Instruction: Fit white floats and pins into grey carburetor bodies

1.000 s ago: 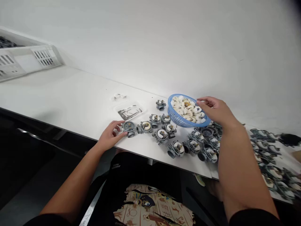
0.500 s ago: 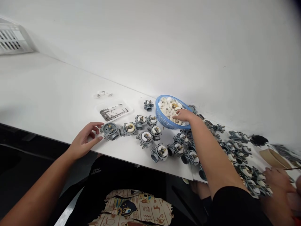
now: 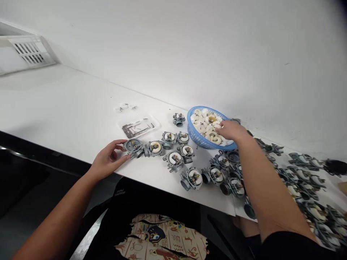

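sitting beside the left hand [image 3: 107, 161], perhaps touching, is a carburetor [image 3: 133, 145].

Black cloth [image 3: 143, 195]: small pale capitals [image 3: 119, 193] in two short lines, at the left of the lap; the upper line seems to begin "JA", the remaining letters too small and blurred to read surely.
Beige print [image 3: 168, 241]: brown picture signs in the manner of Egyptian hieroglyphs, around a dark head [image 3: 154, 234] with one eye showing and touches of gold and blue.
Zigzag sign [image 3: 178, 248]: wavy rows stacked one above another, right of the print's middle.
Ring sign [image 3: 138, 247]: a brown loop in outline, toward the print's left.
Elsewhere: no legible writing.
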`<action>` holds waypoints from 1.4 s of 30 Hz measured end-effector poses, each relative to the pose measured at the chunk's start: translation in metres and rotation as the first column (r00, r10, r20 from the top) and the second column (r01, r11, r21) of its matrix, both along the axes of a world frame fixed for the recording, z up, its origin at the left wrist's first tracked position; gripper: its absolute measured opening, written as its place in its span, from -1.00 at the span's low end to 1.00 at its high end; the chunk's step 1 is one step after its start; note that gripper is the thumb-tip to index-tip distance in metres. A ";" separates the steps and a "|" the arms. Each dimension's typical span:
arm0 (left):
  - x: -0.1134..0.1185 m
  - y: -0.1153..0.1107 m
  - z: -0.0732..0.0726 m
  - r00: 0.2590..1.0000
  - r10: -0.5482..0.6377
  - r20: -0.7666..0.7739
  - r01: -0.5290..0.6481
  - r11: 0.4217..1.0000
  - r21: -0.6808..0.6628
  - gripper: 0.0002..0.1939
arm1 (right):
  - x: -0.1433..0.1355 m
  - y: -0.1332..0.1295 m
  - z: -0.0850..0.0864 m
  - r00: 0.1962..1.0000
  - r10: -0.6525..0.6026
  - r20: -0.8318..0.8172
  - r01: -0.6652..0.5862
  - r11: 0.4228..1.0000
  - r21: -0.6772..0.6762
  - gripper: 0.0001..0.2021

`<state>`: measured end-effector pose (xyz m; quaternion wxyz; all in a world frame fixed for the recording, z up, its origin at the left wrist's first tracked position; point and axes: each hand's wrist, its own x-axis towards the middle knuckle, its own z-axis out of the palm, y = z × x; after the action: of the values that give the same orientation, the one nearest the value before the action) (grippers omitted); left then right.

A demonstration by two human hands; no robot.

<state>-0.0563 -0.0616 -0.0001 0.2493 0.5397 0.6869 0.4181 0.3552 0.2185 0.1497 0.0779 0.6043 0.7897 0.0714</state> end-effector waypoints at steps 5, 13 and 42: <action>-0.002 0.003 -0.005 0.999 0.011 0.036 -0.011 1.000 0.003 -0.35 | -0.024 -0.035 0.050 0.990 -0.121 0.072 0.128 0.988 -0.090 -0.56; 0.000 0.004 0.000 1.000 0.015 0.018 -0.015 1.000 -0.008 -0.41 | -0.090 -0.147 0.064 0.945 0.319 -0.067 -0.303 0.936 0.177 -0.83; 0.031 0.006 -0.007 0.988 0.117 -0.104 -0.079 0.947 0.311 -0.09 | -0.208 -0.178 -0.050 0.615 0.668 -0.418 -0.629 0.736 0.250 -0.71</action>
<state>-0.0249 -0.0560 -0.0073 0.0994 0.5612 0.6536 0.4979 0.1471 0.0409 0.0995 -0.1761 0.2779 0.9439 -0.0272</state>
